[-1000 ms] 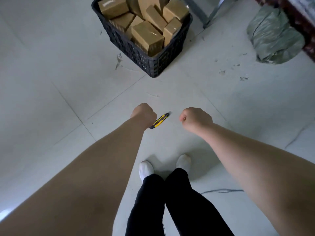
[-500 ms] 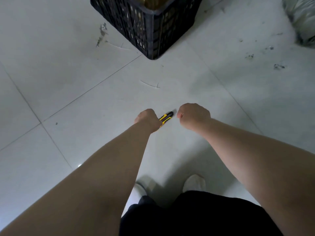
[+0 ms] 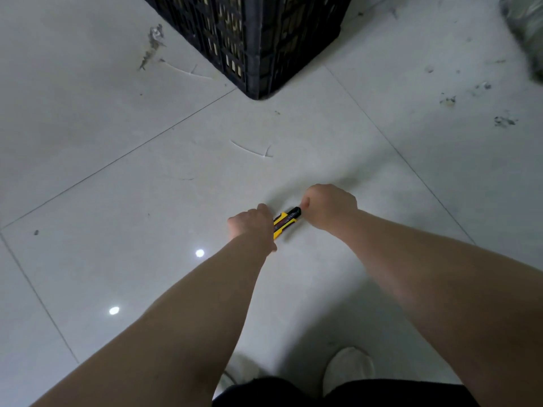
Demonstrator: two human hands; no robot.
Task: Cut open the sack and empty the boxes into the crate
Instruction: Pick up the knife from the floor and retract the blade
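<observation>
Fingers of the left hand (image 3: pixel 249 223) clamp a yellow-and-black utility knife (image 3: pixel 286 223) — right hand (image 3: pixel 330 207) fisted at its black tip.

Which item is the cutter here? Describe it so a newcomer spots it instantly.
Start at the black crate at top centre and drop down the pale tiled floor to the two hands. The utility knife bridges them, gripped by the left hand, tip at the right hand. Only yellow-and-black thing in view.

black slatted crate (image 3: pixel 258 39) on floor; sack (image 3: pixel 526 30) far right.
</observation>
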